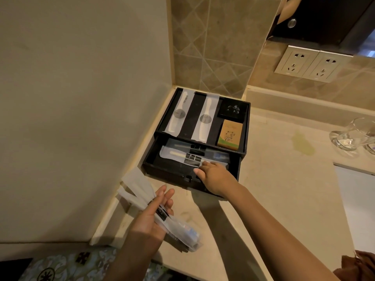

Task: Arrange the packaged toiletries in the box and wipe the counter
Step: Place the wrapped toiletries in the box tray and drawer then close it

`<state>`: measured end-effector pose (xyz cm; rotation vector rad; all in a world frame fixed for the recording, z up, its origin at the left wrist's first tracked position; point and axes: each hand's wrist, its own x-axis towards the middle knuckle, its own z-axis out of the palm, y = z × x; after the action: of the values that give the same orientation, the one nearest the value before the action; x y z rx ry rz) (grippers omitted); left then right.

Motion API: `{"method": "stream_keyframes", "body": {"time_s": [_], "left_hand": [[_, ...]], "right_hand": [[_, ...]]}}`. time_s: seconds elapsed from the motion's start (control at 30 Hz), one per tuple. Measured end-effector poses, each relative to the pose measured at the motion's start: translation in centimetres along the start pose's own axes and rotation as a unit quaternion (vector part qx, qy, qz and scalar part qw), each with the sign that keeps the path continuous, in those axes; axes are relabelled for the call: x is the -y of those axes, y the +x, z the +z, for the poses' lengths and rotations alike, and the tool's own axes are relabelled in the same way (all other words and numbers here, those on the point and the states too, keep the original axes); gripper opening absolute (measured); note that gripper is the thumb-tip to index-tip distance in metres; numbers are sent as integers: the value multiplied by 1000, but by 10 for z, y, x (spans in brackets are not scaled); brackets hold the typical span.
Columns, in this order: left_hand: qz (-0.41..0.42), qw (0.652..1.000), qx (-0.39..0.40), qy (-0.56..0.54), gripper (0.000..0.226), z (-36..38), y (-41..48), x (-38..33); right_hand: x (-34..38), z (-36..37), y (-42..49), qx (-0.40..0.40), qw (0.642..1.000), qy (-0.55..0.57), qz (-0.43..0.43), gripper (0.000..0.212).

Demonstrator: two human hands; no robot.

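A black box [244,136] stands in the counter's corner with its lower drawer [150,165] pulled out. Its top tray holds two white packaged combs [178,116], a black packet [232,110] and a tan carton [230,135]. Inside the drawer lie clear toothbrush packets [182,155]. My right hand [213,175] reaches into the drawer, fingers resting on the frontmost packet. My left hand [150,216] hovers over the counter in front of the box, holding a bundle of several more toothbrush packets [176,226].
A beige wall rises on the left and tiles stand behind the box. Two sockets [310,63] sit on the back wall. Glass tumblers [353,136] stand at the right, near a yellowish stain [302,144] on the counter [274,189]. A brown cloth [359,266] shows at bottom right.
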<state>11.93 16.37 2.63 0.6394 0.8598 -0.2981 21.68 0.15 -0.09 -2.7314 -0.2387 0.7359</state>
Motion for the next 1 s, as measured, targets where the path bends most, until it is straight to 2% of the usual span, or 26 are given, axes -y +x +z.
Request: {"method": "stream_keyframes", "body": {"time_s": [0.13,0.53,0.73,0.8,1.0], "left_hand": [[-2,1000,0,1,13,-1,1,-1],[-6,1000,-5,4,14,0,5,-2],[-8,1000,3,-8,12,1,4,-3],[-7,1000,2,-9,12,0,4,-3],[-1,1000,9,-9,12,-2,4,-3]], "right_hand": [[-2,-2,-2,38,999,-11,1,61],[-3,-6,7,55,998,-20,17,65],[-2,-8,-2,41,999,-14,-19,61],[-2,-9,-9,60,998,-16,-31,61],[-2,-8,-14,65,996,-63,4,68]]}}
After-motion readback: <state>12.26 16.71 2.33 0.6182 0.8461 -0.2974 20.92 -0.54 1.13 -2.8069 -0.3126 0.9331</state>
